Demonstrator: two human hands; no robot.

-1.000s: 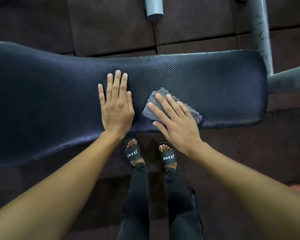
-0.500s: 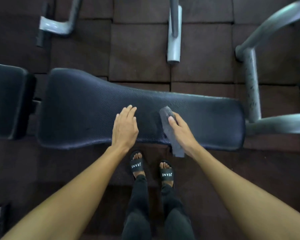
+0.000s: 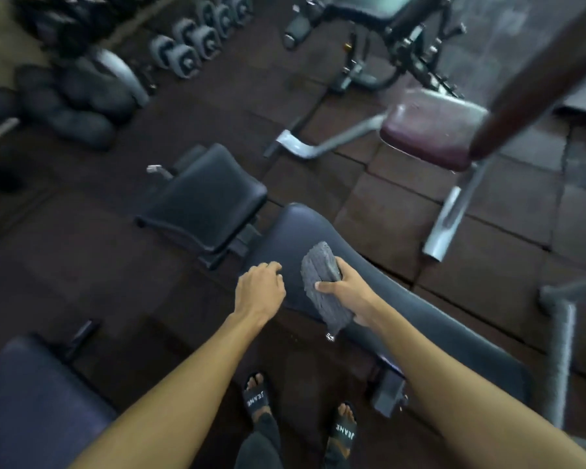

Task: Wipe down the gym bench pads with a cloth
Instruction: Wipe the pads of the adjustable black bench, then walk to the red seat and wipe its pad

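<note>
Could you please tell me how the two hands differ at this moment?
The right hand grips the folded grey cloth; the left hand holds nothing. The right hand is over the pad; the left hand is at its near edge, fingers loosely curled. Both are bare and close together.

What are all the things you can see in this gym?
bench pad: one, dark blue-grey, long, centre to lower right
cloth: one, grey, over the bench pad
seat pad: one, black, left of the bench pad's far end
maroon pad: one, upper right
blue pad: one, bottom left corner
dumbbells: several, grey, top, blurred
floor tiles: many, dark brown
sandals: two, black, bottom
left hand: one, at the bench pad's near edge, holding nothing
right hand: one, gripping the cloth
</note>
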